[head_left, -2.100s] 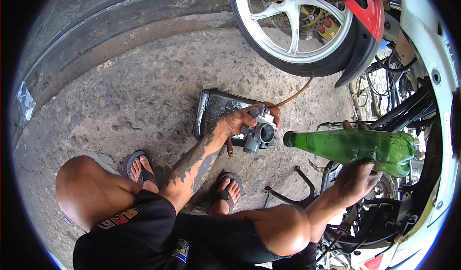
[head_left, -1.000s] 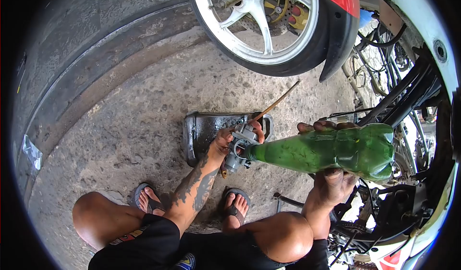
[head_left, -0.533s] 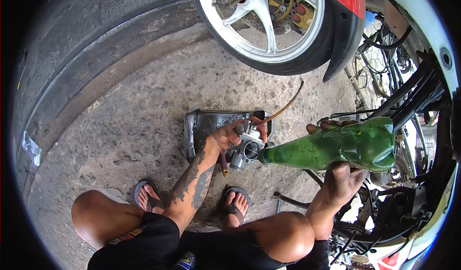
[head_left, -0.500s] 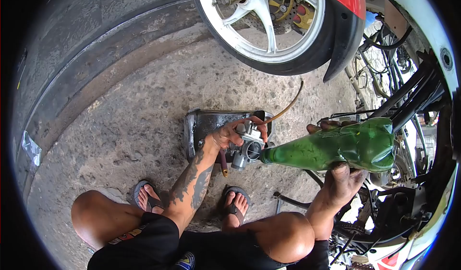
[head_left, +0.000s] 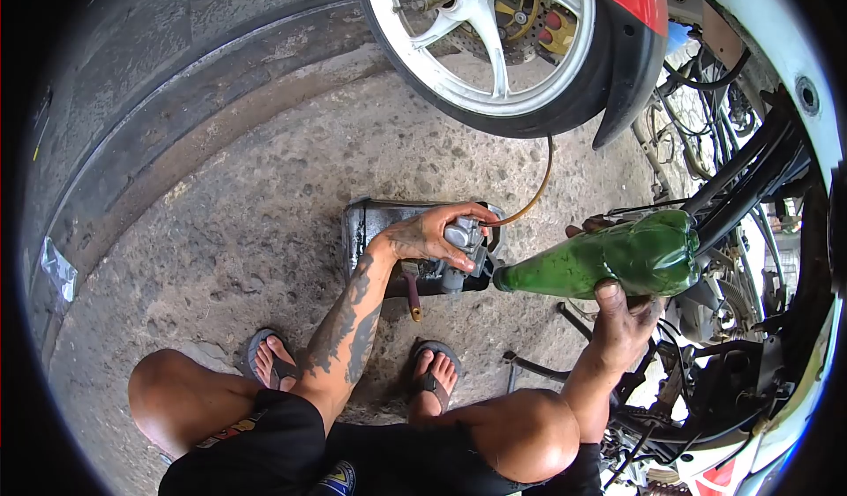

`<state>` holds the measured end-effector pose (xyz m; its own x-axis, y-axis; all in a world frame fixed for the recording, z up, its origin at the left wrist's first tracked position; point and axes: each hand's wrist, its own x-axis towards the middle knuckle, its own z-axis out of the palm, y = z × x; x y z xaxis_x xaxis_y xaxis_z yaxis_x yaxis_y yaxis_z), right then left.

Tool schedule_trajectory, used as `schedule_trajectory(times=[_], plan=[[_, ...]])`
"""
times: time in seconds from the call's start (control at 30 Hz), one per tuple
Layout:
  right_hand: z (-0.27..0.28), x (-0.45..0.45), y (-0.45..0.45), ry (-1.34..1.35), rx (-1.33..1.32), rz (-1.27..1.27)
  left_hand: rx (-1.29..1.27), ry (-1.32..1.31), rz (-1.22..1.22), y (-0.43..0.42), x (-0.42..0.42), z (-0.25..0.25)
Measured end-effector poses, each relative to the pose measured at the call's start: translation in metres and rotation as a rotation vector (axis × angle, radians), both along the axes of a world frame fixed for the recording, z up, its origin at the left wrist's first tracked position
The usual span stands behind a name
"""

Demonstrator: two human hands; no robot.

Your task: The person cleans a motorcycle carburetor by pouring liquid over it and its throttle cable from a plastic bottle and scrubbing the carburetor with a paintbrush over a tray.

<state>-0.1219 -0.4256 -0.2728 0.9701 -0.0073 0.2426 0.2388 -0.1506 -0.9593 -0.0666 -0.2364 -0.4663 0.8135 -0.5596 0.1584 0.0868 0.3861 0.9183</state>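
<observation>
A grey metal carburetor [head_left: 464,235] is gripped in my left hand [head_left: 422,235] above a dark, dirty tray [head_left: 356,224]. From it a thin brown hose [head_left: 548,176] curves up and to the right. My right hand [head_left: 623,326] is wrapped round a green plastic bottle [head_left: 609,256], which lies nearly level with its neck pointing left. The bottle's mouth is close to the carburetor's right side; I cannot tell whether they touch. A brush with a purplish handle [head_left: 414,300] rests over the tray's near edge, its head partly hidden by my left hand.
A motorcycle wheel [head_left: 501,46] with white spokes and a red-and-black fender stands at the top. Motorcycle frame parts and cables [head_left: 706,337] crowd the right side. Rough concrete [head_left: 221,240] lies around the tray. A clear plastic scrap [head_left: 58,271] is at far left.
My left hand has turned the carburetor over, so its round opening no longer faces me. The hose swung with it. The bottle has moved slightly left and up in my right hand.
</observation>
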Motion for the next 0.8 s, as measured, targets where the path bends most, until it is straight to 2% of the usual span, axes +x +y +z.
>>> schedule_trajectory(times=[0.13, 0.23, 0.27, 0.47, 0.57, 0.67, 0.7, 0.8], plan=[[-0.001, 0.001, 0.003, -0.095, 0.025, 0.000, 0.112, -0.041, 0.029, -0.003, 0.001, 0.012], [0.001, 0.003, 0.011, -0.146, 0.090, 0.040, 0.066, 0.270, -0.034, -0.003, -0.002, 0.011], [0.003, 0.002, 0.013, -0.170, 0.108, 0.063, 0.066, 0.270, -0.034, -0.004, -0.002, 0.007], [0.013, 0.000, 0.021, -0.231, 0.114, 0.076, 0.187, -0.020, -0.054, -0.014, -0.005, 0.000], [0.015, 0.004, 0.018, -0.285, 0.110, 0.074, 0.260, -0.309, 0.208, -0.026, -0.008, 0.003], [0.023, 0.008, 0.019, -0.300, 0.094, 0.016, 0.103, -0.351, 0.327, -0.036, -0.008, 0.005], [0.026, 0.010, 0.020, -0.322, 0.115, 0.047, 0.256, -0.395, 0.342, -0.032, -0.011, 0.016], [0.026, 0.014, 0.016, -0.384, 0.098, -0.023, 0.258, -0.388, 0.403, -0.032, -0.015, 0.018]])
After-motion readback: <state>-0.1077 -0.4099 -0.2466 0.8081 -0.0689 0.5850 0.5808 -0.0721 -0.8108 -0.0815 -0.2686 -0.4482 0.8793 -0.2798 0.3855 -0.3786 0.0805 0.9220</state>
